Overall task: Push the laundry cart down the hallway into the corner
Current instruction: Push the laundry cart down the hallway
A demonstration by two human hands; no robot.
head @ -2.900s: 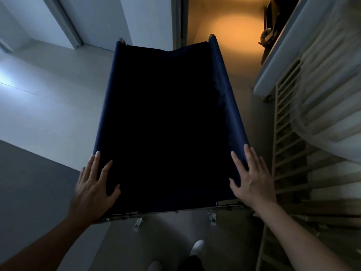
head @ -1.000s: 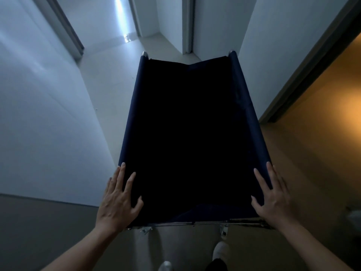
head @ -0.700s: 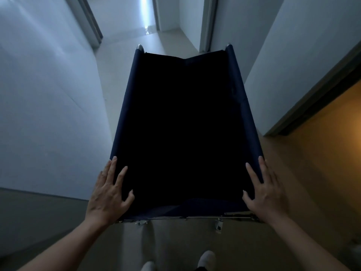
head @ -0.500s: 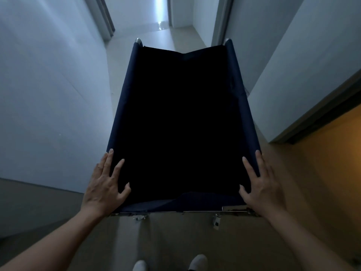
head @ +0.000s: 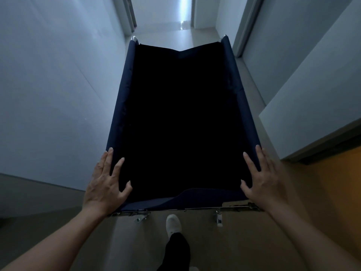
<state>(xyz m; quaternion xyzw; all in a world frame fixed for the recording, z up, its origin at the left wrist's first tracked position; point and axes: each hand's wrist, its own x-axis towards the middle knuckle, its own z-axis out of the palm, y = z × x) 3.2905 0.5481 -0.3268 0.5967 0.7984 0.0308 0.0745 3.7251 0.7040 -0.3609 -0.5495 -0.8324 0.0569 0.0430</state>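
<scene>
The laundry cart point(head: 119, 114) is a dark navy fabric bin on a metal frame, and it fills the middle of the head view, pointing down the hallway. Its inside is black and I cannot see any contents. My left hand point(head: 106, 184) lies on the near left corner of the rim, fingers stretched along the outside and thumb inside. At the near right corner my right hand point(head: 262, 181) sits the same way. Both palms press on the rim.
A white wall point(head: 58, 85) runs close along the cart's left side. Another wall point(head: 312, 85) is on the right, with an open doorway and orange-lit floor point(head: 336, 184) beside my right arm. Pale hallway floor point(head: 166, 36) continues ahead between door frames. My white shoe point(head: 172, 224) is under the cart's near edge.
The cart has swung left out of the orange-lit room and now points straight down the hallway, rolling forward. Both hands stay on the near corners. One foot has stepped forward.
</scene>
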